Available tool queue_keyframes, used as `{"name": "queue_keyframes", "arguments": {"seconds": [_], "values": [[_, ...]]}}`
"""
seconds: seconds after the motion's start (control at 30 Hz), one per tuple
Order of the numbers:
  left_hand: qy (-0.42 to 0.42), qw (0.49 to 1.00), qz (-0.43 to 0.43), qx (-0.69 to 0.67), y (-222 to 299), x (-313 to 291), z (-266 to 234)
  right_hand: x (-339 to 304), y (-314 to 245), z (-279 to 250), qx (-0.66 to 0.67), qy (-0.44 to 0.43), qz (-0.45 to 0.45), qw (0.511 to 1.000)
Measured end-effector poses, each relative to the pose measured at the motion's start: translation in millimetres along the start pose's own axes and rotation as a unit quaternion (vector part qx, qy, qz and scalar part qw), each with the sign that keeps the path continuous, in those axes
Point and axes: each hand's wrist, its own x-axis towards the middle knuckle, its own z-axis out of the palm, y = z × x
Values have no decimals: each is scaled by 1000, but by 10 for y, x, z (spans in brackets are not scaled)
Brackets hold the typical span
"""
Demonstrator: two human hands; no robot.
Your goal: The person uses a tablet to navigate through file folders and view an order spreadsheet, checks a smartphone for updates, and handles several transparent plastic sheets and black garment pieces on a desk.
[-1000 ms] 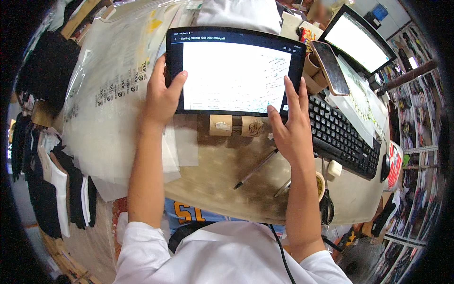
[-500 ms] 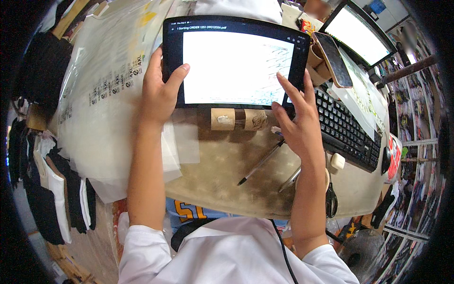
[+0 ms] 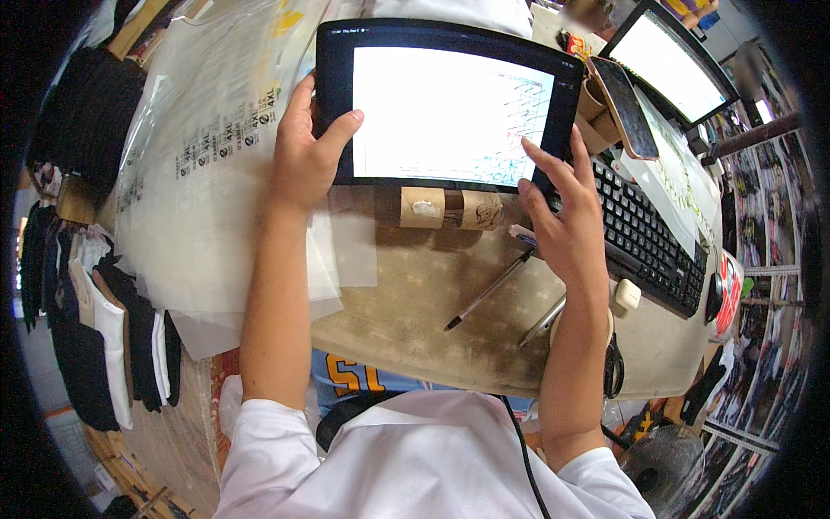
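A black tablet with a bright white page on its screen is tilted up over the desk. My left hand grips its left edge, thumb on the front and the other fingers partly hidden behind. At the lower right of the screen is my right hand, its fingers apart. Its index fingertip and thumb are at the glass, over a part of the page with handwritten marks, and another finger lies along the tablet's right edge. Just below the tablet sit brown cardboard tubes.
Clear plastic bags cover the desk's left side. A pen lies in the middle. To the right are a keyboard, a phone, a white case, a mouse and a monitor. Clothes hang at the left.
The tablet and both hands appear slightly farther right and up in view, along with a shift of the whole scene. The page now appears larger, and the title bar above it is gone.
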Motion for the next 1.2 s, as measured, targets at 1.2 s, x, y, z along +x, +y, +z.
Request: {"name": "queue_keyframes", "arguments": {"seconds": [1.2], "values": [[-28,992,-9,123,-143,23,-129,-242,-393,-829,147,197,-206,947]]}}
